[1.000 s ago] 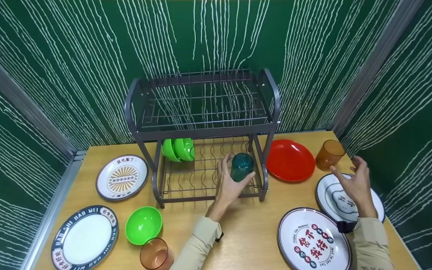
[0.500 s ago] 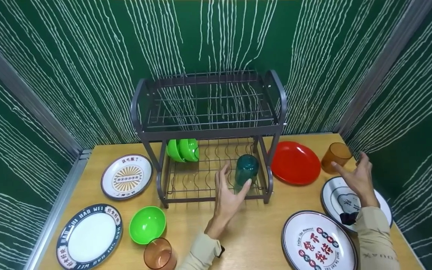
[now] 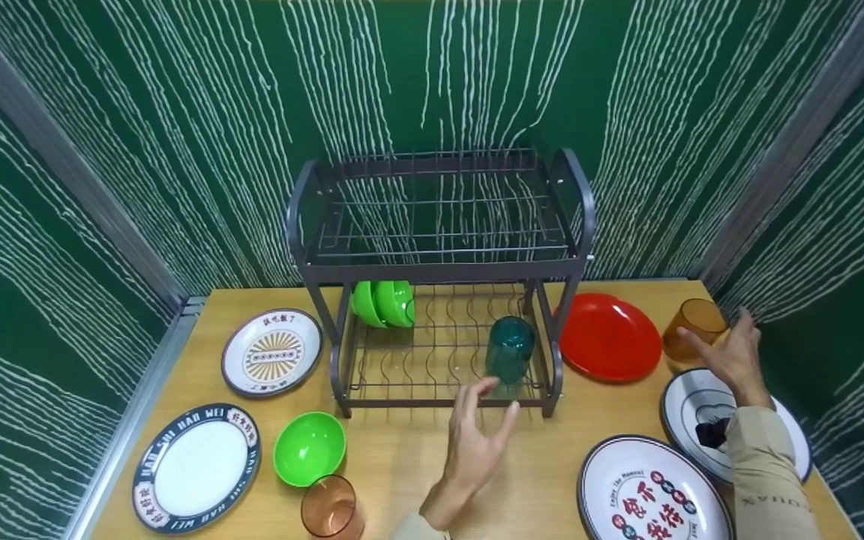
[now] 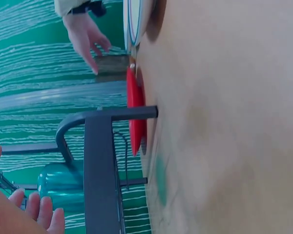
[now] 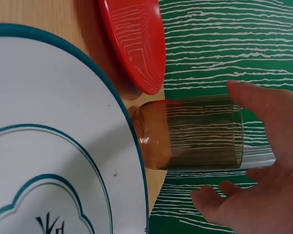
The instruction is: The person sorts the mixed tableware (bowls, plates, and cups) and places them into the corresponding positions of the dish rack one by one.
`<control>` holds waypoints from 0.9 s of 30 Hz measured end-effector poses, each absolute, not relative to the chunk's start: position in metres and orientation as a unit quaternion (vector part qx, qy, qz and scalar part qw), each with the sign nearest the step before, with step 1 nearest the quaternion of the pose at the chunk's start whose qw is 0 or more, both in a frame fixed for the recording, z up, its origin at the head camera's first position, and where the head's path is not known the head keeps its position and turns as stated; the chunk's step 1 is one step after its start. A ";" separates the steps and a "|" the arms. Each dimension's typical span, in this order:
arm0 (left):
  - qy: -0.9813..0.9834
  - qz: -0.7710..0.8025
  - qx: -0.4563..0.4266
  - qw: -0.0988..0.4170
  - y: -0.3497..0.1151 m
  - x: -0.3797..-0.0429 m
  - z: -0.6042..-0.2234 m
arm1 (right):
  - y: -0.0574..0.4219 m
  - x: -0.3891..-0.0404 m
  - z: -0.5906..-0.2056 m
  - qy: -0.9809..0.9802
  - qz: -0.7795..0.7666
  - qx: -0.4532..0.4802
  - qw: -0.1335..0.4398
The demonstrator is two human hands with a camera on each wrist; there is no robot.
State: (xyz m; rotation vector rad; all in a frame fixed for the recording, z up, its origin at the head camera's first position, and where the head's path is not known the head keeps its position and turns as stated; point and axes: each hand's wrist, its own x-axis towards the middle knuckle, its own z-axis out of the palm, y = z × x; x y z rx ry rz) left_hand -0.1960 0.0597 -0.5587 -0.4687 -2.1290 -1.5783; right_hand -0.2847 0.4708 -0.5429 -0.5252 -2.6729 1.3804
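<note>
A teal glass (image 3: pixel 511 346) stands on the right of the dish rack's lower tier (image 3: pixel 432 367). My left hand (image 3: pixel 477 442) is just in front of it, thumb and fingers spread and holding nothing. In the left wrist view its fingers overlap the teal glass (image 4: pixel 61 187). At the right, my right hand (image 3: pixel 736 358) reaches beside an amber glass (image 3: pixel 698 326), which stands upright on the table. The right wrist view shows thumb and fingers parted on either side of the amber glass (image 5: pixel 200 136) near its rim, without gripping it.
Two green bowls (image 3: pixel 385 304) lean in the rack's left. A red plate (image 3: pixel 610 337) lies right of the rack; two patterned plates (image 3: pixel 653 487) sit nearer. Left are two more plates (image 3: pixel 196 469), a green bowl (image 3: pixel 310 450) and an orange-brown glass (image 3: pixel 331 508).
My left hand has let go of the teal glass and drawn back toward me, leaving it on the rack. My right hand has come closer to the amber glass. The head view has shifted slightly.
</note>
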 end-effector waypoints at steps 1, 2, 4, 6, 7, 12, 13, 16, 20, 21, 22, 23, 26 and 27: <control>-0.772 -0.568 -0.175 0.224 0.060 -0.194 -0.561 | 0.472 -0.287 -0.543 -0.874 0.452 -0.172 0.043; -0.773 -0.566 -0.181 0.225 0.061 -0.191 -0.563 | 0.473 -0.288 -0.544 -0.875 0.451 -0.172 0.042; -0.774 -0.561 -0.192 0.224 0.062 -0.187 -0.568 | 0.475 -0.292 -0.545 -0.873 0.454 -0.173 0.039; -0.776 -0.555 -0.200 0.224 0.063 -0.183 -0.572 | 0.476 -0.294 -0.547 -0.872 0.455 -0.174 0.037; -0.777 -0.552 -0.204 0.225 0.063 -0.180 -0.575 | 0.477 -0.295 -0.548 -0.873 0.454 -0.173 0.037; -0.787 -0.539 -0.204 0.220 0.062 -0.171 -0.584 | 0.476 -0.302 -0.550 -0.876 0.451 -0.169 0.033; -0.790 -0.537 -0.203 0.216 0.063 -0.170 -0.585 | 0.475 -0.303 -0.551 -0.877 0.449 -0.168 0.032; -0.794 -0.541 -0.195 0.195 0.063 -0.166 -0.590 | 0.475 -0.306 -0.554 -0.879 0.446 -0.166 0.027; -0.795 -0.563 -0.176 0.142 0.063 -0.160 -0.594 | 0.474 -0.311 -0.556 -0.881 0.444 -0.164 0.018; -0.794 -0.570 -0.170 0.128 0.063 -0.159 -0.595 | 0.474 -0.312 -0.557 -0.881 0.443 -0.165 0.016; -0.793 -0.574 -0.166 0.118 0.062 -0.158 -0.596 | 0.474 -0.313 -0.557 -0.881 0.444 -0.165 0.014; -0.792 -0.578 -0.162 0.110 0.062 -0.156 -0.596 | 0.474 -0.313 -0.557 -0.880 0.445 -0.166 0.013; -0.791 -0.581 -0.158 0.107 0.061 -0.155 -0.599 | 0.473 -0.315 -0.557 -0.875 0.456 -0.164 0.016; -0.792 -0.578 -0.159 0.111 0.061 -0.155 -0.600 | 0.472 -0.315 -0.557 -0.873 0.459 -0.162 0.018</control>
